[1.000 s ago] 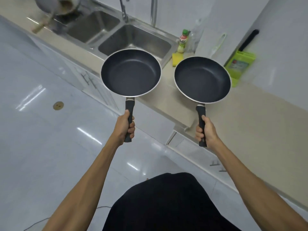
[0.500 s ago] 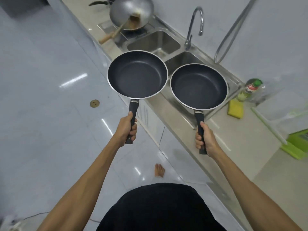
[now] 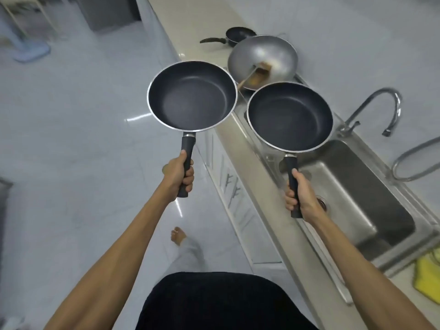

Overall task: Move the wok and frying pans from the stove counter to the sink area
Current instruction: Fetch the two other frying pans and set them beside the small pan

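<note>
I hold two black non-stick frying pans level in the air, one per hand. My left hand [image 3: 178, 176] grips the handle of the left frying pan [image 3: 192, 96], which hangs over the floor beside the counter edge. My right hand [image 3: 298, 198] grips the handle of the right frying pan [image 3: 290, 116], which hovers over the steel double sink [image 3: 371, 203]. Behind both pans a silver wok [image 3: 266, 55] with a wooden spatula in it rests at the sink's far end.
A small black saucepan [image 3: 238, 35] sits on the counter beyond the wok. A curved tap [image 3: 378, 106] rises at the sink's back edge. A yellow sponge [image 3: 427, 275] lies at the near right. White cabinet doors [image 3: 234, 186] run below the counter; my bare foot [image 3: 178, 235] is on the tiled floor.
The view has swung left along the counter: the sink now lies under my right arm and the wok has come into full view. Both pans stay gripped and level.
</note>
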The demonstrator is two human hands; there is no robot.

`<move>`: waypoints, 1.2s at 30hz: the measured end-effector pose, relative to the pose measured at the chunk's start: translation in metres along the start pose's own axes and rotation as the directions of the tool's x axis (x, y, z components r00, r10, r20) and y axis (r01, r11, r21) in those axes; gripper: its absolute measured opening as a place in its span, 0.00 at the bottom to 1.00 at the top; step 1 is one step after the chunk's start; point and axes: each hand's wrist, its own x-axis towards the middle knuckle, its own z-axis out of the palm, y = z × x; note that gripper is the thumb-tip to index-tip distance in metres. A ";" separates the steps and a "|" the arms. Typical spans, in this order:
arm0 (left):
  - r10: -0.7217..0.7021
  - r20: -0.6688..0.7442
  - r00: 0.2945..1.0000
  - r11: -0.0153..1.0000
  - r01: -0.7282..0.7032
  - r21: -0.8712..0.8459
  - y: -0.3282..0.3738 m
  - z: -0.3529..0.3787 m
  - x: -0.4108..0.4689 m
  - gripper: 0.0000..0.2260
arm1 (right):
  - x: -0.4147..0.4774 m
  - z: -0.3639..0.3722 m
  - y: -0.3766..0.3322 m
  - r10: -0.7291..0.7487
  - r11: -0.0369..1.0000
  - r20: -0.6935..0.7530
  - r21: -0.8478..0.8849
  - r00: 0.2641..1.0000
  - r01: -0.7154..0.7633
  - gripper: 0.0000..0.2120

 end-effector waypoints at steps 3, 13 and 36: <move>0.027 -0.013 1.000 1.000 -0.027 -0.004 0.050 -0.052 0.052 0.18 | 0.051 0.075 -0.036 -0.018 1.000 0.017 0.020 1.000 0.018 0.21; 0.017 -0.077 0.997 0.998 -0.023 -0.067 0.185 -0.201 0.221 0.19 | 0.190 0.296 -0.134 -0.039 0.999 0.086 0.018 0.995 0.038 0.22; -0.119 -0.056 0.991 0.992 0.116 -0.056 0.421 -0.340 0.635 0.17 | 0.549 0.583 -0.334 0.016 0.989 0.055 -0.149 0.998 -0.007 0.21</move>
